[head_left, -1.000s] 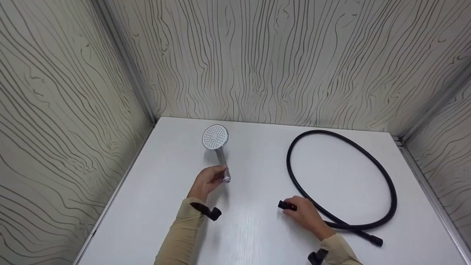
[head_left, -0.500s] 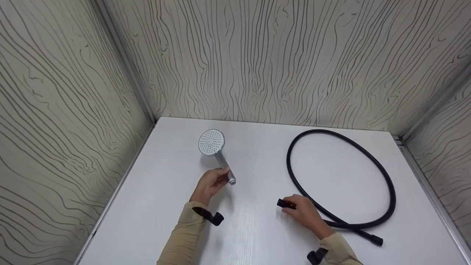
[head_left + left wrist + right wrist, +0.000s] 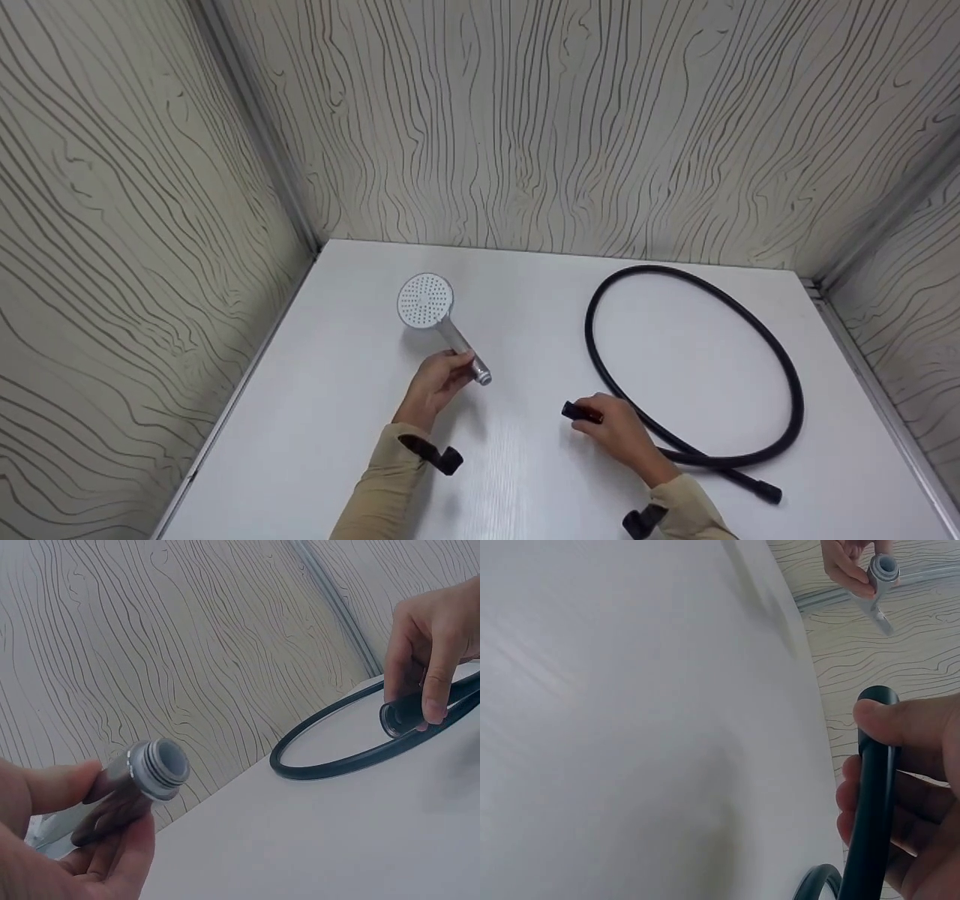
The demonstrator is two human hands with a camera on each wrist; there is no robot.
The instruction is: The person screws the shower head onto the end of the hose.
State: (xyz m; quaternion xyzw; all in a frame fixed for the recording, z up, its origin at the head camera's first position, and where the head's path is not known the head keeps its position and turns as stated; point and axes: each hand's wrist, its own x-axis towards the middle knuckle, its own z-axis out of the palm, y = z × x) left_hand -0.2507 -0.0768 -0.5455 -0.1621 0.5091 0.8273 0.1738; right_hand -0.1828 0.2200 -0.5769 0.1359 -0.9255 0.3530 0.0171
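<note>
My left hand (image 3: 439, 382) grips a silver shower head (image 3: 425, 301) by the lower handle, its round white spray face turned up toward the head camera. The handle's threaded end (image 3: 166, 763) points right, and the left wrist view looks onto its opening. To the right, my right hand (image 3: 615, 431) pinches one end of a black shower hose (image 3: 873, 787) between thumb and fingers. That end's connector (image 3: 574, 411) points left, toward the handle, with a gap of bare table between the two. Both held parts are raised over the table.
The rest of the hose (image 3: 796, 390) lies in a big loop on the right of the white table (image 3: 525, 300). Its other end (image 3: 767, 492) rests near the front right. Wood-patterned panels (image 3: 517, 127) enclose the back and sides.
My left hand has moved right and toward me with the shower head, whose threaded end has swung toward the hose. The right hand and hose connector have shifted only slightly left.
</note>
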